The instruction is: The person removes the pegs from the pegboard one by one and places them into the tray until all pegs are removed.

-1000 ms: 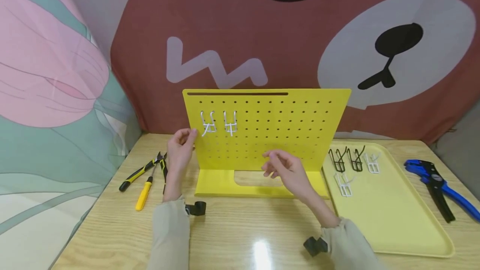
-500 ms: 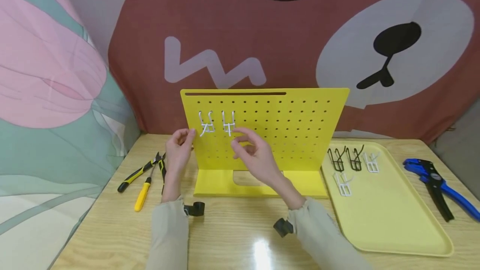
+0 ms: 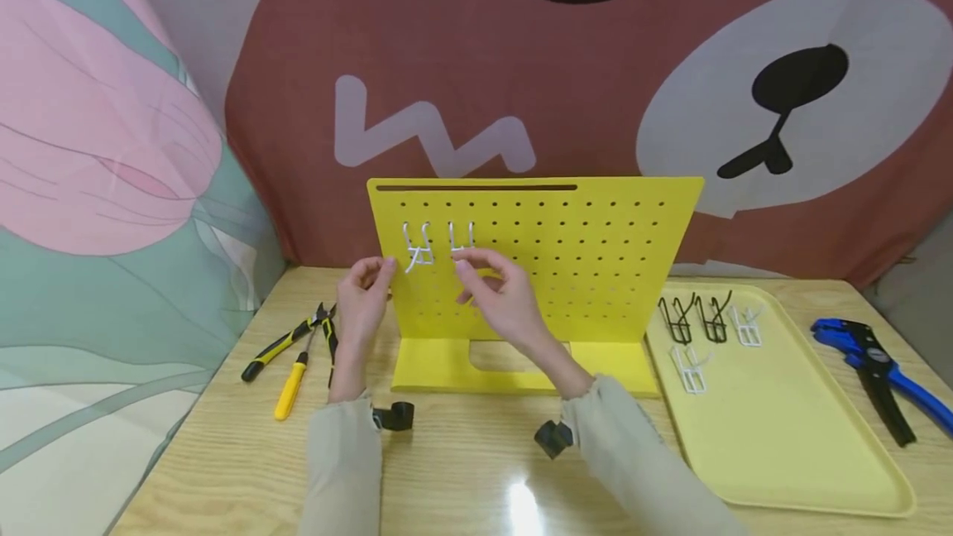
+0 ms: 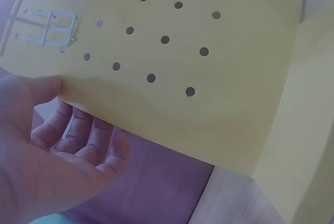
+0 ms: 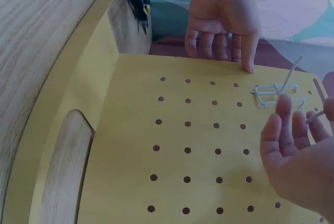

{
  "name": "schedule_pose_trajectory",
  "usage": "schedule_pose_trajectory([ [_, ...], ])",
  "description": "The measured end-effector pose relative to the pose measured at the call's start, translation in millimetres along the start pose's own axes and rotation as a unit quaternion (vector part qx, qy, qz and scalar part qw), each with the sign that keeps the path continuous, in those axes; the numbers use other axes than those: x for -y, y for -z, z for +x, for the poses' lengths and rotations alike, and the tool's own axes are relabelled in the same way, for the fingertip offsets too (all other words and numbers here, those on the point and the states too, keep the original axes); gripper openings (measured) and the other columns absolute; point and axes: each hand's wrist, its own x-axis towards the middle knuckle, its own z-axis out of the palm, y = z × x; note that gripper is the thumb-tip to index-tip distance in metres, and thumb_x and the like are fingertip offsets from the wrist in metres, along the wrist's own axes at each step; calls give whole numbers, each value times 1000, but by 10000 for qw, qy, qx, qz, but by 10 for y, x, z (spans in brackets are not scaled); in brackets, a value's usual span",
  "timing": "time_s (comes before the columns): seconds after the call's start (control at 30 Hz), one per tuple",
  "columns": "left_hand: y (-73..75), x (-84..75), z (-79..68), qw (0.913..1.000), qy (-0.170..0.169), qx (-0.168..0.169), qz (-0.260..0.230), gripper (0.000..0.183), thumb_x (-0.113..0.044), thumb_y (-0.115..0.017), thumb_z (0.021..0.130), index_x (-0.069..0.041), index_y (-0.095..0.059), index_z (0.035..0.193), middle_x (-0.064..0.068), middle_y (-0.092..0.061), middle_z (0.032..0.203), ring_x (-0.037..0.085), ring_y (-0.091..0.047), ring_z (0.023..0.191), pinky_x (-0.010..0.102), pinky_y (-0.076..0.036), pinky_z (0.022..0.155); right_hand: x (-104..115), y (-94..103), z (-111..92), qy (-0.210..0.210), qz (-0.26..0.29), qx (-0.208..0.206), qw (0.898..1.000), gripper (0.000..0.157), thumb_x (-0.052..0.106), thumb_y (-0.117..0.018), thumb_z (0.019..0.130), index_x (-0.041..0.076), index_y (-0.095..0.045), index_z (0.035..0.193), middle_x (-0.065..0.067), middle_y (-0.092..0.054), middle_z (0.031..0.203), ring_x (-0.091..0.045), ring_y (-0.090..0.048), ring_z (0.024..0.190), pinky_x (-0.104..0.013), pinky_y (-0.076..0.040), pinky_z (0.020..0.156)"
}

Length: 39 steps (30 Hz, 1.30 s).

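A yellow pegboard (image 3: 606, 325) stands upright on its flat base. My left hand (image 3: 362, 296) grips its left edge; the left wrist view shows the thumb on the front face and the fingers behind. Two white wire hooks hang on the board's upper left: an outer hook (image 3: 419, 251) with its prong angled left, and an inner hook (image 3: 451, 234). My right hand (image 3: 500, 294) pinches the inner hook's prong (image 5: 316, 116) between thumb and fingertips, covering its lower part in the head view.
To the right lies a pale yellow tray (image 3: 789, 437) holding two black hooks (image 3: 677, 321) and two white hooks (image 3: 691, 372). Blue-handled wire strippers (image 3: 874, 358) lie beyond it. Left of the board are black-and-yellow pliers (image 3: 283, 347) and a yellow screwdriver (image 3: 290, 391).
My right hand has moved left and up from in front of the board's lower middle to the inner white hook, and now pinches its prong. The left hand keeps its grip on the edge.
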Motion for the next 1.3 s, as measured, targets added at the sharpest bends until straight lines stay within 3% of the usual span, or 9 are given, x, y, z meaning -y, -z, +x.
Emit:
schedule_pose_trajectory([
  [0.1, 0, -6, 6, 10000, -13, 9, 23, 28, -27, -62, 95, -1, -63, 106, 7, -66, 94, 10, -56, 79, 33, -53, 73, 4, 14, 9, 41, 53, -149, 9999, 24, 13, -59, 96, 0, -64, 115, -21, -63, 111, -34, -64, 70, -23, -51, 59],
  [0.23, 0, -11, 10, 10000, -31, 5, -21, 28, -27, -62, 95, -1, -64, 105, 6, -66, 93, 9, -57, 79, 31, -53, 71, 25, 33, 8, 78, -14, -134, 9999, 23, 13, -61, 95, -1, -65, 113, -19, -65, 111, -36, -65, 73, -31, -55, 66],
  [0.37, -4, -6, 6, 10000, -12, -18, -83, 26, -25, -63, 95, -1, -64, 104, 1, -65, 88, 9, -57, 77, 30, -53, 70, 52, 55, -31, 168, 12, -64, 9998, 22, 11, -61, 95, -2, -67, 111, -20, -66, 110, -31, -66, 72, -36, -56, 67],
  [0.47, -4, -5, 8, 10000, -19, -26, -89, 26, -25, -63, 95, -1, -64, 104, 0, -65, 87, 9, -56, 77, 32, -53, 71, 103, 91, -69, 300, 14, 6, 9995, 21, 10, -60, 96, -4, -66, 110, -19, -67, 109, -26, -66, 71, -32, -55, 66],
  [0.7, 4, -6, 8, 10000, -72, 6, -41, 27, -26, -62, 95, -1, -64, 104, 5, -66, 90, 10, -57, 78, 30, -52, 70, 228, 256, -122, 487, -228, -117, 9985, 18, 11, -57, 97, -1, -68, 106, -13, -69, 103, -19, -65, 68, -37, -55, 65],
  [0.83, 9, 3, 3, 10000, -17, 11, 30, 29, -28, -61, 95, -1, -64, 104, 6, -66, 91, 11, -56, 78, 28, -52, 70, 251, 350, -141, 506, -215, -162, 9984, 18, 10, -56, 98, -4, -67, 103, -17, -68, 98, -18, -65, 67, -36, -55, 64],
  [1.03, 10, 3, -5, 9999, 73, 3, 70, 29, -28, -62, 95, -1, -64, 106, 7, -66, 94, 9, -57, 78, 27, -52, 70, 235, 496, -228, 278, -71, -35, 9996, 21, 11, -54, 99, -6, -65, 100, -28, -65, 92, -21, -67, 67, -32, -55, 62],
  [1.3, 5, -1, -6, 10000, 44, 3, 18, 29, -27, -62, 95, -1, -63, 106, 7, -66, 93, 9, -57, 78, 25, -51, 68, 65, 821, -445, -229, -533, -82, 9983, 24, 14, -52, 101, -6, -64, 102, -24, -67, 93, -19, -67, 71, -29, -55, 65],
])
